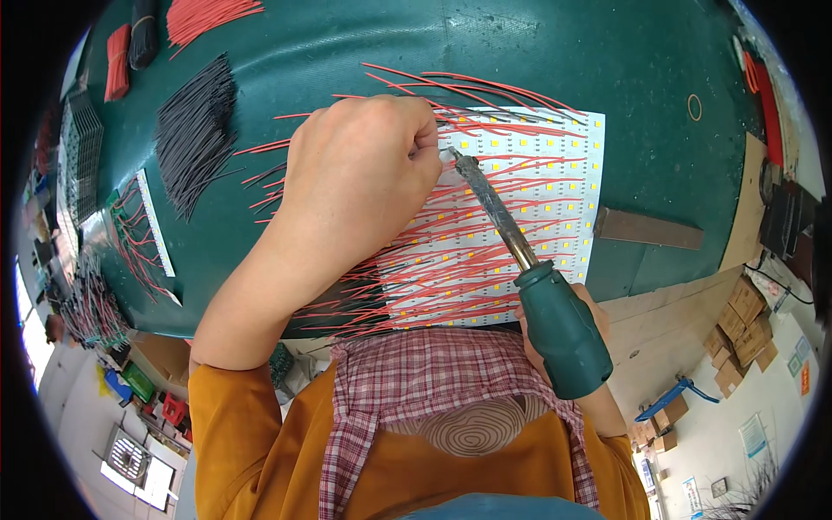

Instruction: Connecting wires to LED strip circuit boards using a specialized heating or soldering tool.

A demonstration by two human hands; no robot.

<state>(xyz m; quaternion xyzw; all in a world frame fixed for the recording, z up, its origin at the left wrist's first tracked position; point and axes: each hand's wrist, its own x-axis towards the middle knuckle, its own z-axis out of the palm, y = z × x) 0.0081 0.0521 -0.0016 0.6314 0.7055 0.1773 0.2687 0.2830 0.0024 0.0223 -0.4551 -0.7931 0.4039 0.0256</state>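
A white LED panel (pixel 568 195) with rows of yellow chips lies on the green table, many red wires (pixel 472 208) and some black ones spread across it. My left hand (pixel 364 147) is over the panel's upper left part, thumb and forefinger pinched together; what they hold is hidden. Behind the green handle of a soldering iron (pixel 563 325) my right hand (pixel 594 312) is closed around it, mostly covered. The iron's dark shaft slants up to the left, and its tip is close beside my left fingertips, at the panel.
A heap of black wires (pixel 195 130) lies to the left, with red wire bundles (pixel 204 19) at the far edge. A narrow white strip (pixel 154 221) with wires lies at left. The flat metal bar (pixel 650 228) touches the panel's right side. A rubber band (pixel 694 107) lies far right.
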